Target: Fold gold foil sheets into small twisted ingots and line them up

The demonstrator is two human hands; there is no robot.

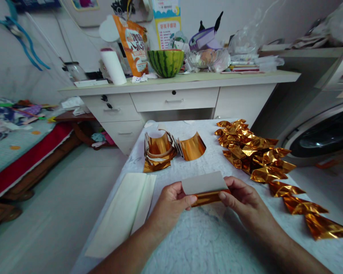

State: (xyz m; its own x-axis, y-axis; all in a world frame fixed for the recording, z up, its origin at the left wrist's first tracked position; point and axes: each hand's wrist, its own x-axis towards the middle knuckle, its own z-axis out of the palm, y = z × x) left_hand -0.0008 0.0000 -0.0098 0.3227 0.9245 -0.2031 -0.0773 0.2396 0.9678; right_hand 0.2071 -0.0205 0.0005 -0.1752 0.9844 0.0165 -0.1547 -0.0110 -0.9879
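Observation:
A sheet of gold foil paper (205, 183) with a pale grey back is held between both hands, its near edge rolled or folded so the gold side shows. My left hand (173, 199) pinches its left end, thumb on the gold part. At the right end my right hand (240, 196) grips it the same way. Beyond them lie a curled stack of gold sheets (159, 146) and a single curved gold sheet (192, 146). Folded gold foil pieces (267, 171) form a long heap on the right. White paper sheets (118, 213) lie to the left.
The cloth-covered table (188, 243) stands before a white desk (171, 99). On the desk are half a watermelon (165, 62), an orange pouch (133, 49) and a white roll (113, 66). A washing machine (317, 114) is at right, a bed (23, 152) at left.

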